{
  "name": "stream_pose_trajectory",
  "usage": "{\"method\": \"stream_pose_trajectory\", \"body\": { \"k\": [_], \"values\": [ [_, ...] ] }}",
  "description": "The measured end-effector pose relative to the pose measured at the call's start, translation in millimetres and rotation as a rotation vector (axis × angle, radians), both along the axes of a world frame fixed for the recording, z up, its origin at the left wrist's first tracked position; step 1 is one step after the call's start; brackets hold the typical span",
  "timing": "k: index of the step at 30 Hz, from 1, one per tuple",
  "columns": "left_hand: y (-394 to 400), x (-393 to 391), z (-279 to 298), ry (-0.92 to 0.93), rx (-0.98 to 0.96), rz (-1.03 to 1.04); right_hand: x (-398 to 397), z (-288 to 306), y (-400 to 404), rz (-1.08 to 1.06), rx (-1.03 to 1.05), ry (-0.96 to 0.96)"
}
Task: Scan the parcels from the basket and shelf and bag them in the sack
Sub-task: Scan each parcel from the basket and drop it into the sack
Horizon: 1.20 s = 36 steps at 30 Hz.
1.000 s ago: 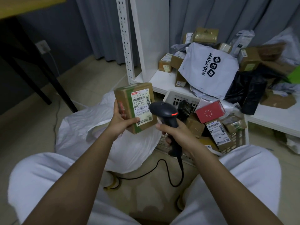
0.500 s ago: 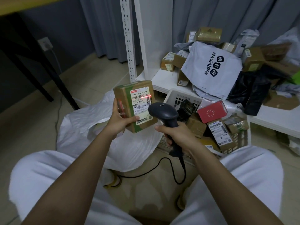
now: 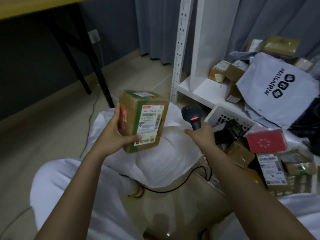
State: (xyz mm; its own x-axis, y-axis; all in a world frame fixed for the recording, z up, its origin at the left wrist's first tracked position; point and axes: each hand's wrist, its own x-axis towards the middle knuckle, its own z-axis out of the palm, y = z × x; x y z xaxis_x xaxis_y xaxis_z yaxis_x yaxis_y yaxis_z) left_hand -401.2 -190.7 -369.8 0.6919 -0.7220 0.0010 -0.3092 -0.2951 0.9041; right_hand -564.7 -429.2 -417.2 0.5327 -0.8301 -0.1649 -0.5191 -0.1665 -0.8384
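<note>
**One box in hand, many parcels left to scan**

One cardboard box [image 3: 143, 120] sits at centre frame, gripped by the left hand [image 3: 115, 135] with the thumb across its lower label and the fingers curled behind. It hangs just above the white sack [image 3: 166, 153]. The right hand [image 3: 201, 134] is wrapped round the handle of the scanner [image 3: 192, 115], whose red window glows beside the box.

Judging by the clutter, the job is far from over: the basket [image 3: 223, 115] at right is full, a red parcel [image 3: 265, 142] on top, and the shelf [image 3: 204, 91] at upper right carries a grey mailer [image 3: 277, 87] and more boxes. Whether this box has registered cannot be told.

The sack's mouth and contents are hidden behind the box and folds. Label text is blurred, and the right edge cuts off the basket and shelf.
</note>
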Motion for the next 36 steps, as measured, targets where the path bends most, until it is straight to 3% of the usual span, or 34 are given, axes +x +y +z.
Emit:
{"method": "stream_pose_trajectory", "body": {
  "k": [3, 8, 13, 16, 21, 26, 28, 30, 32, 34, 36],
  "values": [
    [8, 14, -10, -0.032, 0.194, -0.122, 32, -17, -13, 0.145, -0.251, 0.256],
    [5, 27, -28, -0.240, 0.541, -0.280, 60, -36, -29, 0.179, -0.231, 0.395],
    [-32, 22, -43, -0.539, 0.824, -0.497, 70, -35, -45, 0.174, 0.005, 0.196],
    [-68, 18, -57, -0.623, 0.956, -0.525, 74, -20, -51, 0.128, 0.065, 0.065],
    [-123, 60, -50, -0.741, 0.957, -0.183, 79, 9, -56, 0.102, 0.148, -0.032],
    [-158, 107, -33, -1.007, 0.564, 0.226, 107, 63, -51, -0.030, 0.194, -0.219],
    [-164, 110, -42, -0.914, 0.361, 0.333, 116, 81, -54, -0.082, 0.212, -0.300],
    [-169, 104, -60, -0.646, 0.279, 0.357, 120, 85, -56, -0.111, 0.255, -0.323],
    [-175, 99, -95, -0.334, 0.428, 0.273, 122, 75, -56, -0.132, 0.317, -0.280],
    [-176, 90, -120, -0.149, 0.602, 0.093, 121, 58, -55, -0.161, 0.354, -0.213],
    [-173, 80, -127, 0.093, 0.566, -0.090, 118, 43, -56, -0.197, 0.373, -0.178]
  ]
}}
